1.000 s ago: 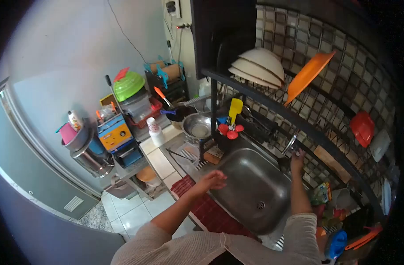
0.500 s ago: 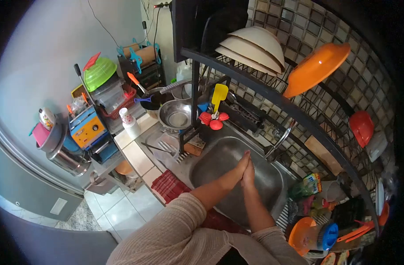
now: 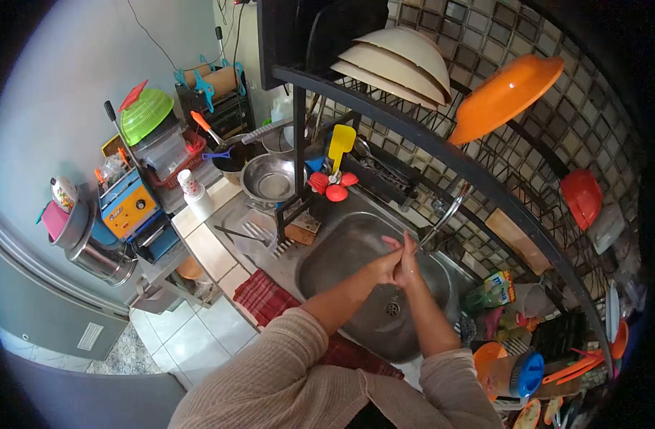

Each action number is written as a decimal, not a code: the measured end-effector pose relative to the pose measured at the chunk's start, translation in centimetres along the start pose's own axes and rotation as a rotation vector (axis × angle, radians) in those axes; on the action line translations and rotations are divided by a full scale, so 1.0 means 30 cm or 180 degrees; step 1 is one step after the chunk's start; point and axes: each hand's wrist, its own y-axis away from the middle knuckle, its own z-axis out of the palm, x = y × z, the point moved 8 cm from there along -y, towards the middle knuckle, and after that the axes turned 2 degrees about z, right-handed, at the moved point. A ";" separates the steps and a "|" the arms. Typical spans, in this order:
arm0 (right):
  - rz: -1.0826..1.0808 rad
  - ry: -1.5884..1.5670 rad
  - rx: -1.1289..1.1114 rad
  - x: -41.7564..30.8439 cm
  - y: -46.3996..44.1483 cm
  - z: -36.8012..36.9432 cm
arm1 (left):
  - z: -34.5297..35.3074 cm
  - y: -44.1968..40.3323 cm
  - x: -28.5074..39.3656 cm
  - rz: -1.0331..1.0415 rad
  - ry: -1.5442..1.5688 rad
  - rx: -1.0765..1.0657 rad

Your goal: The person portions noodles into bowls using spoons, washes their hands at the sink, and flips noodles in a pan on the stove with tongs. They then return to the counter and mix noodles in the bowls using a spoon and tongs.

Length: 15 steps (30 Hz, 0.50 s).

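Both my hands are pressed together over the metal sink (image 3: 327,268), just beside the faucet (image 3: 449,218). My right hand (image 3: 409,263) has its fingers stretched up and apart, and it holds no object. Against its palm side rests my left hand (image 3: 387,269), whose fingers are mostly hidden where the two hands overlap. Below them the drain (image 3: 392,309) shows in the sink floor. I cannot make out any running water.
A dark rack (image 3: 406,123) with bowls (image 3: 399,64) and an orange bowl (image 3: 510,96) arches over the sink. Left of the basin are a red cloth (image 3: 259,294), forks (image 3: 259,232) and a steel bowl (image 3: 272,179). A blue-lidded container (image 3: 531,375) stands at right.
My hands have shifted slightly up and turned against each other, from palms laid together to right fingers spread apart. The drain has come into sight. The view has also moved a little.
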 end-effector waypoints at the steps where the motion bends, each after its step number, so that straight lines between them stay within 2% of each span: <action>1: 0.0429 -0.0194 -0.0354 0.028 -0.007 0.007 | 0.052 0.030 0.014 0.0189 0.0082 -0.0085; 3: 0.0611 -0.0045 -0.0618 0.049 -0.020 -0.009 | 0.059 0.040 -0.005 0.0549 0.0260 -0.0262; 6: 0.0267 -0.0073 -0.0639 0.079 -0.063 -0.016 | 0.017 0.059 -0.040 0.1056 0.0532 -0.0579; 8: -0.0538 -0.0378 -0.0392 0.029 -0.052 -0.003 | -0.006 0.023 -0.021 0.0808 0.0789 -0.0770; 10: -0.0667 -0.0471 -0.0283 0.046 -0.062 -0.005 | -0.002 0.008 -0.033 0.0511 0.1052 -0.0937; 15: -0.0569 -0.0625 -0.0005 0.094 -0.106 -0.073 | 0.077 0.056 -0.049 -0.0785 0.5338 -0.0887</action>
